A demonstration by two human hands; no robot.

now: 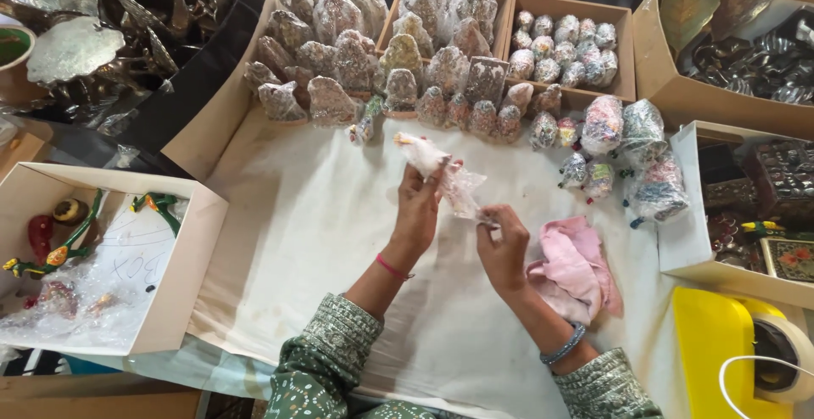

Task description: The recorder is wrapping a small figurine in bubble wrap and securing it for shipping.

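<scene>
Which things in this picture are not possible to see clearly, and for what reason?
- Head view: the small item in the left hand is hidden by its clear plastic wrap.
- Right hand: its fingertips cover the wrap's end.
- Tape dispenser: cut off by the right and bottom edges.
- Wrapped figurines at the back: plastic blurs their shapes.
- Pink cloth: partly behind the right hand.

- Sleeves: green, fine pale dotted print, both arms.
- Left hand [418,207]: thin pink-red thread band at wrist.
- Right hand [504,254]: grey-blue beaded bracelet at wrist.
</scene>
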